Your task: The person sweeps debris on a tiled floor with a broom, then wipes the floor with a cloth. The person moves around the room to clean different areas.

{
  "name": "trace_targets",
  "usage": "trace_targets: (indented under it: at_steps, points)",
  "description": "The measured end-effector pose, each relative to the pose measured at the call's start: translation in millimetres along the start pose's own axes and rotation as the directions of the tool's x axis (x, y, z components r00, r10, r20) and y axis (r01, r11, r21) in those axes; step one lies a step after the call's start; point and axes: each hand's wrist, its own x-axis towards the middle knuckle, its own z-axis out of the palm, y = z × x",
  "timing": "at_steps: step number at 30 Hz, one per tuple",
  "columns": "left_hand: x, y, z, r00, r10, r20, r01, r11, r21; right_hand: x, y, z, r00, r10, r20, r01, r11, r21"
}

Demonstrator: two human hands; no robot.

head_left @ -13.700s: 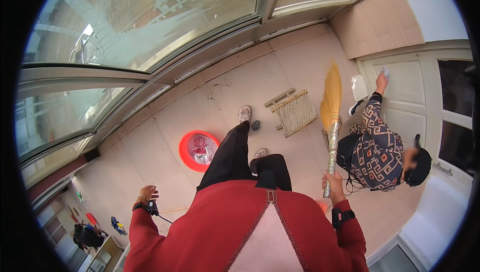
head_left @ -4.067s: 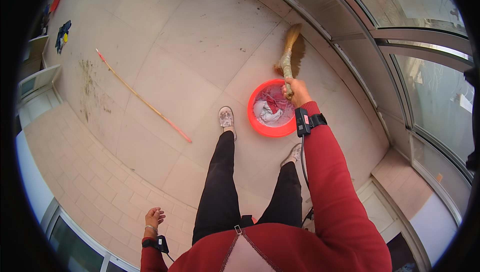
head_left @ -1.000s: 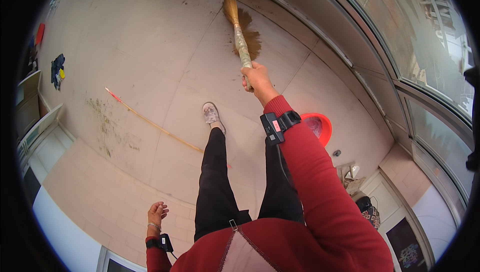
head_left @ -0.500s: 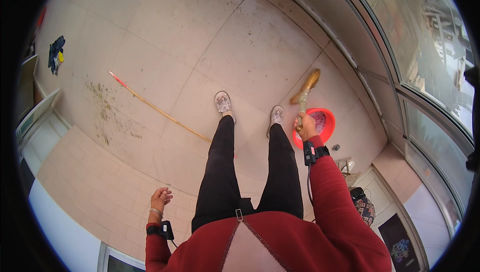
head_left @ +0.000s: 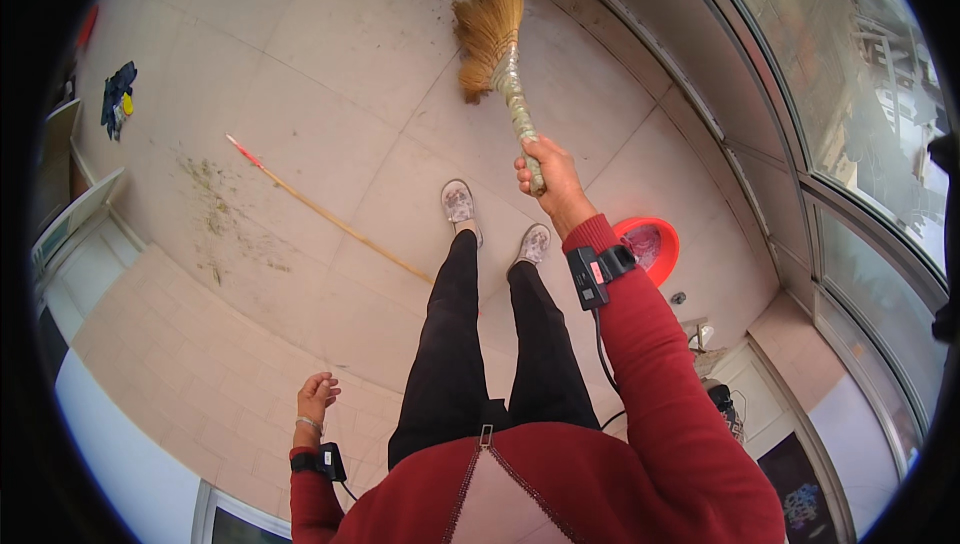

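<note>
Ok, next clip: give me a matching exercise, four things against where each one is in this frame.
Things:
1. broom
2. red basin
3. long stick
4. left hand

Places:
A. lying on the floor tiles, left of the shoes
B. empty, down by the person's side
C. gripped in the right hand, bristles forward
D. on the floor right of the feet

Pairs: 1-C, 2-D, 3-A, 4-B

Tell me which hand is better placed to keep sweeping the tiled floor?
The right hand: it already grips the straw broom, whose bristles reach the floor ahead. The left hand hangs empty at the side, away from it.
</note>
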Motion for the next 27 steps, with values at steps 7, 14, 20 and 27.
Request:
trace_targets:
  at_steps: [7, 14, 20, 27]
  points:
    - [9.9, -7.3, 7.1, 1.0, -0.025, -0.003, 0.025, 1.0, 0.008, -138.9, 79.6, -164.7, 0.929, -0.121, -0.349, 0.036, 0.97, -0.239]
    - [7.1, -2.5, 72.3, 0.997, 0.047, 0.06, -0.046, 0.999, -0.019, -48.7, 105.1, -208.7, 0.862, 0.187, -0.472, -0.161, 0.982, 0.095]
    - [-19.0, -13.5, 93.8, 0.989, 0.13, 0.067, -0.129, 0.992, -0.016, -9.1, 72.2, -122.6, 0.986, 0.089, -0.139, -0.098, 0.993, -0.062]
    - [-86.0, -119.6, 84.6, 0.991, 0.129, -0.019, -0.131, 0.984, -0.121, -142.0, 60.1, -145.0, 0.969, -0.245, 0.008, 0.15, 0.567, -0.81]
